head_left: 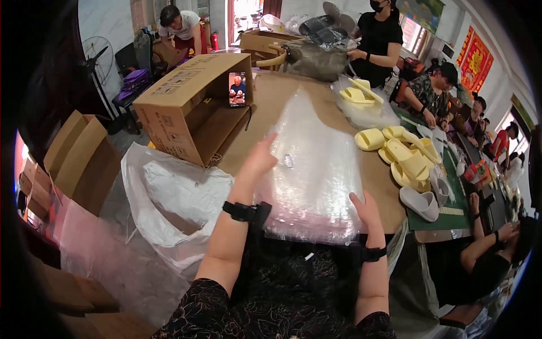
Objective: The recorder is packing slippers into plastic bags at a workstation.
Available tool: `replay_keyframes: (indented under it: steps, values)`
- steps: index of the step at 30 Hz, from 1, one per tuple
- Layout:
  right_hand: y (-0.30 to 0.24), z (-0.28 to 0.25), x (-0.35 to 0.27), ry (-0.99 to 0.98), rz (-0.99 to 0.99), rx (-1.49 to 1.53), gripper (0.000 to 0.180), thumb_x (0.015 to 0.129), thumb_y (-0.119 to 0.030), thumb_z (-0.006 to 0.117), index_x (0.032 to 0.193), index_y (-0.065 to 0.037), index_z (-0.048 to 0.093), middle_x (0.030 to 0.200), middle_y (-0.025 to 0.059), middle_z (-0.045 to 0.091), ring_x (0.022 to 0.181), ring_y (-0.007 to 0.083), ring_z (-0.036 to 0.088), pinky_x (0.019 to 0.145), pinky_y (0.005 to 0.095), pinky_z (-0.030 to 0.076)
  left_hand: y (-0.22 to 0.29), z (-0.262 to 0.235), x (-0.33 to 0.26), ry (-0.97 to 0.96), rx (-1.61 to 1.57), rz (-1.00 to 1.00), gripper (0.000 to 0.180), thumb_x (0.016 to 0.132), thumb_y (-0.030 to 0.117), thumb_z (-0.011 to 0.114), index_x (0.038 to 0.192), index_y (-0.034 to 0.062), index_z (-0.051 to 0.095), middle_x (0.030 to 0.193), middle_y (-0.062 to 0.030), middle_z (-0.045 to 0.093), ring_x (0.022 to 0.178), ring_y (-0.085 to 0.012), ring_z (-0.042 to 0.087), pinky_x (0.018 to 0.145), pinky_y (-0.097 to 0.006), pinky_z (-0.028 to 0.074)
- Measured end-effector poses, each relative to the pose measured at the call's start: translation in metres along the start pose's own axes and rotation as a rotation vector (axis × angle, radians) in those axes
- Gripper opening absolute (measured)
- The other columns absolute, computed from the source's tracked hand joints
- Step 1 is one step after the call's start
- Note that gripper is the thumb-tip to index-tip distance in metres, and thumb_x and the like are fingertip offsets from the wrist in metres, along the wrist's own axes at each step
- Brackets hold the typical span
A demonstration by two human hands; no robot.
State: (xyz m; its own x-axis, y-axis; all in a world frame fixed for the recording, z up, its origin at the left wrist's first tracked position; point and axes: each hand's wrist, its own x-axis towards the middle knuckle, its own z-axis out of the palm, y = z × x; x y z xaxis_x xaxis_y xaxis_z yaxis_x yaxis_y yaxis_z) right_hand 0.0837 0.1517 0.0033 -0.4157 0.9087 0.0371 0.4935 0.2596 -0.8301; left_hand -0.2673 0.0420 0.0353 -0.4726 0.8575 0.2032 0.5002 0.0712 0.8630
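Observation:
A stack of clear plastic bags [316, 186] lies on the brown tabletop in front of me, its near edge close to my body. My left hand [261, 157] is at the stack's left edge, with a finger stretched toward the far side. By the right edge, near the closest corner, is my right hand [368, 212], its thumb apart from the other fingers and against the plastic. Neither hand is visibly gripping anything, though some fingertips are hard to make out. Yellow slippers [406, 155] lie in a pile right of the bags.
A cardboard box [175, 101] lies on its side at the left, with a lit phone [237, 90] at its opening. A white sack [186, 198] hangs open beside the table. Grey slippers [419, 203] are at the right. Several people work around the room.

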Motion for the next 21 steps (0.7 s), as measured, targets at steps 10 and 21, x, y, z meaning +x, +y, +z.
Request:
replay_keyframes:
  steps: [10,21]
  values:
    - [0.037,0.017,0.010,0.073,-0.075,-0.108,0.056,0.088,-0.037,0.066,0.128,0.001,0.054,0.117,0.0247,0.064,0.111,0.0402,0.060,0.095,0.0432,0.046,-0.062,-0.017,-0.026,0.035,0.294,-0.233,0.075,0.069,0.026,0.073,0.139,0.0121,0.048,0.124,-0.0197,0.062,0.114,-0.0361,0.060,0.097,-0.041,0.047]
    - [0.074,-0.004,0.013,0.080,0.067,0.220,0.066,0.087,-0.037,0.068,0.131,0.008,0.049,0.129,0.0220,0.057,0.116,0.0323,0.056,0.100,0.0381,0.042,-0.029,0.057,-0.053,-0.077,0.150,-0.216,0.076,0.078,0.024,0.064,0.144,0.0002,0.034,0.125,-0.0321,0.057,0.116,-0.0430,0.056,0.099,-0.045,0.045]
